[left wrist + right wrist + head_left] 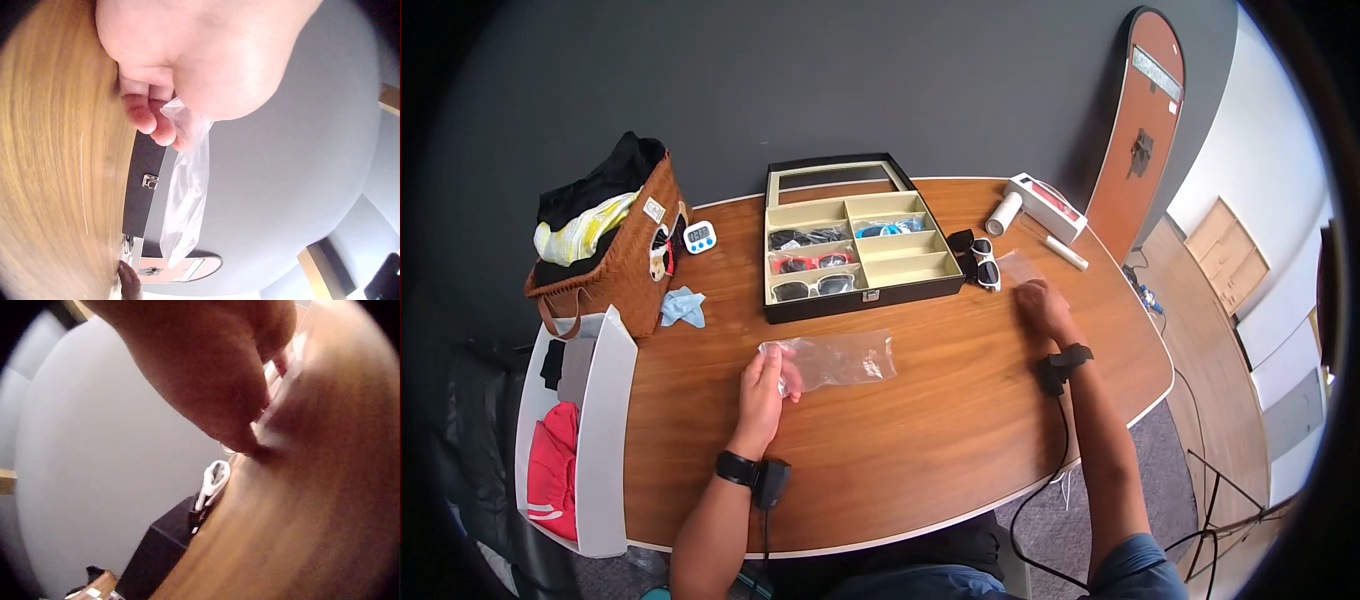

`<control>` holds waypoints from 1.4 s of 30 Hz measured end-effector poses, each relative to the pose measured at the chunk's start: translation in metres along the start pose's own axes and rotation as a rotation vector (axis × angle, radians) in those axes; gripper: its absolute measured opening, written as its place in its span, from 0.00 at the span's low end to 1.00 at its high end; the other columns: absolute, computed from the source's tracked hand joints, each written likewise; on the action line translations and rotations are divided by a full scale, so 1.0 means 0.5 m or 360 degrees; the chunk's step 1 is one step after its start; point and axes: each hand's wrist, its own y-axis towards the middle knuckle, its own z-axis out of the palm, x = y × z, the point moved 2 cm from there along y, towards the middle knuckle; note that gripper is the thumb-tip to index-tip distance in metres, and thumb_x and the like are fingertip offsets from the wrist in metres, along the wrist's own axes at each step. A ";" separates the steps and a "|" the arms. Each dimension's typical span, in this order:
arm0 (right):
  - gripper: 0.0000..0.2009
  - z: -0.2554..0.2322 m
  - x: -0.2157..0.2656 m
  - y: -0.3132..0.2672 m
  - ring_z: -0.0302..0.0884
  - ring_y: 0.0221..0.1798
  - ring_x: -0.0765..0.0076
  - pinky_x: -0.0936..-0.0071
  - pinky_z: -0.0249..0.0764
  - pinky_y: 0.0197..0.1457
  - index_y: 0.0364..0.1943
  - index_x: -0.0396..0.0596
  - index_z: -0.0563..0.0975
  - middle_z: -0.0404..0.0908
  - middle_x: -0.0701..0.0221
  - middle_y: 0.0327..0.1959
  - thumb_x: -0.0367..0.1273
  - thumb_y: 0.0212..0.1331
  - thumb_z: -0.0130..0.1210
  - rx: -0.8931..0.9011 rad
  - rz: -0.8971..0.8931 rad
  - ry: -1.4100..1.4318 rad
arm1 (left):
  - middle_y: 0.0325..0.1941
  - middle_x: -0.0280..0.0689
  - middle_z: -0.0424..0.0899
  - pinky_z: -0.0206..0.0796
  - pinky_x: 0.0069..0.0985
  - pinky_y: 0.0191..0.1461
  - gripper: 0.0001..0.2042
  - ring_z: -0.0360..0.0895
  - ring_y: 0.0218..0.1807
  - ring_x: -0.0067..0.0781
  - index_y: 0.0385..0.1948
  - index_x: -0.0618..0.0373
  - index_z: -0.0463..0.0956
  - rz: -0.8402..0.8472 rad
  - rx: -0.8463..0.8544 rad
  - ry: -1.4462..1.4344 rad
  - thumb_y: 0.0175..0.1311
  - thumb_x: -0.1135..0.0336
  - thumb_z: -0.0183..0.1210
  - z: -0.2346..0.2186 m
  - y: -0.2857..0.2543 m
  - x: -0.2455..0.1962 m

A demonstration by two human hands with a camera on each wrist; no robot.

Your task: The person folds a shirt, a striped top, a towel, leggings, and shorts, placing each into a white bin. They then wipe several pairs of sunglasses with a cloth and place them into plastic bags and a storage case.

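Observation:
My left hand holds a clear plastic bag between thumb and fingers, above the table. In the left wrist view the same bag hangs loose from the fingertips. My right hand is low over the right side of the table, its fingers curled down at a second clear plastic bag. The right wrist view is blurred, with the right hand hiding most of that bag. White-framed sunglasses and black ones lie just left of the right hand.
An open black display case holds several sunglasses in cream compartments. Leftward stand a wicker basket of clothes, a white timer, a blue cloth and a white bin. A white box and cylinder stand back right.

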 end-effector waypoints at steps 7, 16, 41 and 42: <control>0.13 -0.057 -0.006 -0.056 0.74 0.56 0.48 0.57 0.71 0.58 0.46 0.49 0.80 0.79 0.59 0.49 0.36 0.61 0.53 -0.0191 0.0256 -0.0127 | 0.23 0.32 0.74 0.62 0.19 0.27 0.16 0.70 0.24 0.19 0.43 0.59 0.71 -0.0055 0.0088 0.0034 0.77 0.55 0.41 0.000 0.000 0.007; 0.19 -0.016 0.455 -0.103 0.76 0.49 0.77 0.75 0.72 0.54 0.53 0.41 0.74 0.81 0.70 0.45 0.37 0.62 0.60 0.0950 -0.0173 0.1619 | 0.33 0.37 0.81 0.74 0.24 0.36 0.18 0.79 0.31 0.25 0.49 0.62 0.71 -0.0241 0.0516 0.0067 0.77 0.56 0.42 0.022 -0.021 0.007; 0.41 0.004 0.461 -0.148 0.79 0.33 0.74 0.76 0.78 0.39 0.74 0.52 0.45 0.78 0.68 0.31 0.24 0.62 0.58 0.0843 0.0100 0.2061 | 0.19 0.23 0.69 0.55 0.14 0.21 0.12 0.62 0.19 0.09 0.41 0.64 0.78 0.0094 0.0068 0.0340 0.72 0.63 0.53 0.021 -0.018 -0.006; 0.42 0.007 0.463 -0.149 0.78 0.35 0.76 0.78 0.77 0.40 0.74 0.53 0.45 0.78 0.70 0.31 0.24 0.61 0.59 0.0761 0.0013 0.2039 | 0.19 0.23 0.69 0.55 0.14 0.21 0.12 0.62 0.19 0.09 0.41 0.64 0.78 0.0095 0.0070 0.0335 0.72 0.63 0.53 0.021 -0.018 -0.001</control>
